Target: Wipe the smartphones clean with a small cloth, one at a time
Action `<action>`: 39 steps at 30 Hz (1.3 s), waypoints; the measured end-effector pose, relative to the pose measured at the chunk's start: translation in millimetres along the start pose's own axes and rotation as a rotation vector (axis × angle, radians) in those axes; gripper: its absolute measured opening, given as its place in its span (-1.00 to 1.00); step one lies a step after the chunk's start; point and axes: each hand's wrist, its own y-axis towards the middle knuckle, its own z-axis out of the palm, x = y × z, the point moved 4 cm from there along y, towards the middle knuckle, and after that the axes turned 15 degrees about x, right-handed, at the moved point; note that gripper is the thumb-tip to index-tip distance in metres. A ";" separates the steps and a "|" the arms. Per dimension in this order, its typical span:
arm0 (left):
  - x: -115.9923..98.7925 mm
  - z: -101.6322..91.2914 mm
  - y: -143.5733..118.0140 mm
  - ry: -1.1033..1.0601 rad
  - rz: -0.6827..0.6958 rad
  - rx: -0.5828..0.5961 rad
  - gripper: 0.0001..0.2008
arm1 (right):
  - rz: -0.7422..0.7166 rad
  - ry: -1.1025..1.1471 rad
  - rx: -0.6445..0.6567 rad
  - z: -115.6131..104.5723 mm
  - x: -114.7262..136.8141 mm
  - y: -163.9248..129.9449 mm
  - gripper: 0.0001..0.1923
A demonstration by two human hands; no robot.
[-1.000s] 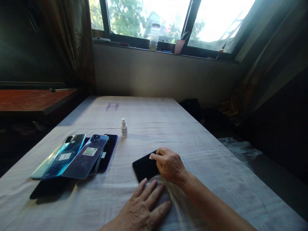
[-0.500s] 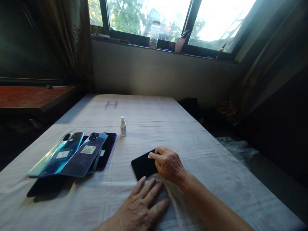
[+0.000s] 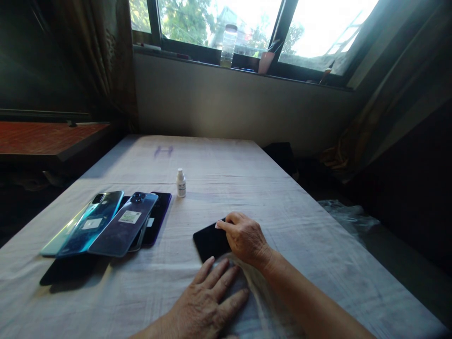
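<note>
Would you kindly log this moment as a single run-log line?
left hand: flat on cloth, fingers spread | right hand: curled over black device | white bottle: upright | phones: overlapping, left of device

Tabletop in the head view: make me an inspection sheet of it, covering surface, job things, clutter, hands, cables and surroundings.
Surface: white cloth, creased, with a purple mark toward the far end.
Job's things: black slab, lying flat, partly hidden by the right hand; small white piece at that hand's fingertips, too small to identify.
Clutter: overlapping phones piled at left; white bottle upright beyond them.
Hands: left hand palm down, fingers spread, at the slab's near edge; right hand curled over the slab, apparently pinching the white piece.
Cables: nothing seen.
Surroundings: bright window ahead, clear jar on its sill, curtain at left.
</note>
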 end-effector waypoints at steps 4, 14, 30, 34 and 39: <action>0.0 1.0 -1.1 -0.011 -0.006 0.029 -0.36 | 0.079 -0.014 -0.011 -0.2 -7.5 0.7 -0.66; -0.3 -1.6 -0.6 -0.045 -0.012 0.051 -0.38 | 0.026 0.002 0.008 1.6 -0.7 2.0 -0.66; -0.8 -1.8 -1.4 -0.025 -0.016 0.104 -0.36 | 0.053 -0.010 -0.012 -4.0 -8.9 -4.6 -0.62; -0.8 1.2 -1.2 -0.039 -0.008 0.074 -0.35 | -0.012 -0.005 -0.021 -4.7 -6.7 -8.7 -0.65; -0.2 2.4 -1.3 -0.068 -0.009 0.082 -0.33 | -0.034 -0.004 -0.042 -3.4 -7.0 -11.3 -0.65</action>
